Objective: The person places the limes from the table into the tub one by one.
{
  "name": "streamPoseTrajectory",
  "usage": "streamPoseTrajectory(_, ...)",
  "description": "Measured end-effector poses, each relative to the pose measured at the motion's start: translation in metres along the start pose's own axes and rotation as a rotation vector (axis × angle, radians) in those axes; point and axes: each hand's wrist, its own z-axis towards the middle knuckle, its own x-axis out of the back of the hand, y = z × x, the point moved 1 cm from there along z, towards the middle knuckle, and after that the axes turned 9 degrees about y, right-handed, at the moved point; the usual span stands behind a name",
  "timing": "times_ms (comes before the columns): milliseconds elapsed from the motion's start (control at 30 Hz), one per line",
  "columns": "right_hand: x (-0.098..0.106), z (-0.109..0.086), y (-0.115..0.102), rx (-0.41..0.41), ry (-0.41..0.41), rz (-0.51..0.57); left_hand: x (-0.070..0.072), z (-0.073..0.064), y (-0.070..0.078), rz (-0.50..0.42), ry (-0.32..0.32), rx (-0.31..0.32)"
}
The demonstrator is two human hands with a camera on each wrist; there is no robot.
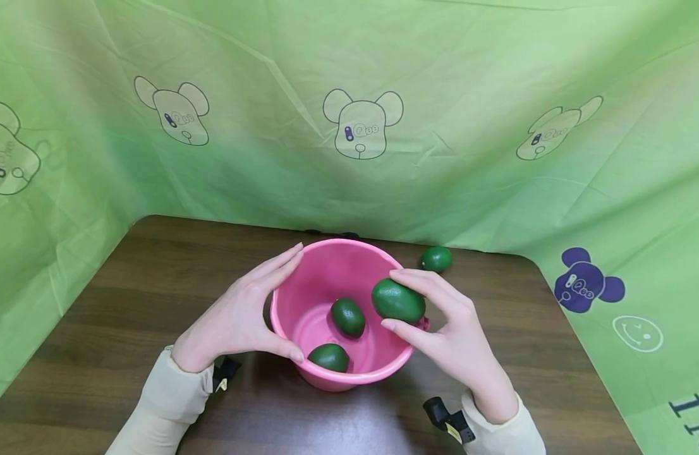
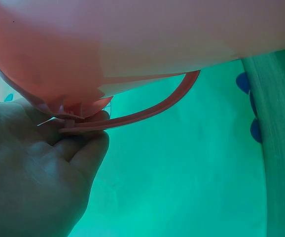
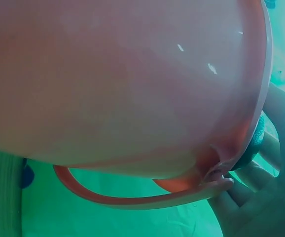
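Note:
A pink bucket (image 1: 340, 379) stands upright on the table, its mouth toward the head camera. My left hand (image 1: 244, 316) grips its left side, thumb at the front of the rim and fingers along the back left. In the left wrist view that hand (image 2: 49, 163) is beside the bucket's handle (image 2: 152, 111). Over the right side of the rim, my right hand (image 1: 454, 328) holds a dark green avocado (image 1: 399, 301) between thumb and fingers. Inside the bucket lie two more avocados, one near the middle (image 1: 347, 318) and one toward the front (image 1: 329, 357).
Another avocado (image 1: 437, 259) lies on the brown wooden table (image 1: 156, 284), behind and right of the bucket. Green cloth (image 1: 258, 164) with printed bear heads hangs around the table's back and sides. The bucket's handle hangs down on its far side in the right wrist view.

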Motion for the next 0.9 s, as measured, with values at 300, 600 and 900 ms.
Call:
streamPoseTrajectory(300,-0.0034,-0.0019,-0.0001,0.012,-0.009,0.002,-0.0008,-0.0007,-0.0011,0.002,-0.005,0.001)
streamPoseTrajectory(600,-0.0071,-0.0023,0.0025,0.022,-0.027,0.015,-0.0007,-0.0009,-0.0023,0.007,-0.006,-0.002)
streamPoseTrajectory(900,-0.0082,-0.0032,0.0054,0.021,-0.032,0.009,0.0004,-0.0005,-0.0008,0.009,-0.006,0.0)
